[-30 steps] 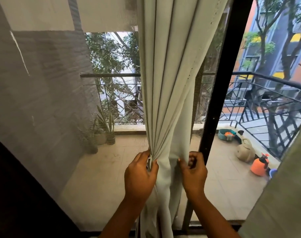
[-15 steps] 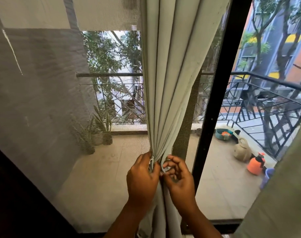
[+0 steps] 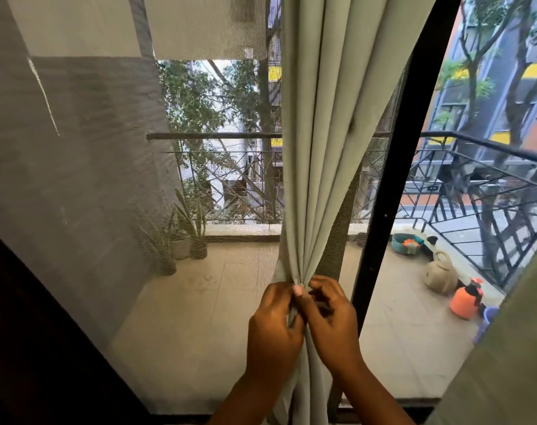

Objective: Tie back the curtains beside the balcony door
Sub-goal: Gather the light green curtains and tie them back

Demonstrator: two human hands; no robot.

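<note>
A pale grey-green curtain (image 3: 322, 142) hangs in the middle of the view, gathered into tight folds at waist height in front of the balcony door's black frame (image 3: 393, 179). My left hand (image 3: 273, 326) grips the bunched folds from the left. My right hand (image 3: 330, 314) meets it from the right, fingers curled and pinching at the gathered spot; a thin tie-back shows only as a sliver between the fingers. A second curtain (image 3: 506, 348) of the same cloth fills the lower right corner, hanging loose.
A mesh screen (image 3: 108, 194) covers the opening to the left. On the balcony beyond stand potted plants (image 3: 184, 240), a beige jug (image 3: 440, 273), an orange sprayer (image 3: 465, 299) and a teal basin (image 3: 403, 243) by the black railing (image 3: 491, 185). A dark panel (image 3: 31, 348) fills the lower left.
My right hand has moved left from the curtain's right edge to meet my left hand, pulling the folds into one tight bunch. The view has shifted slightly.
</note>
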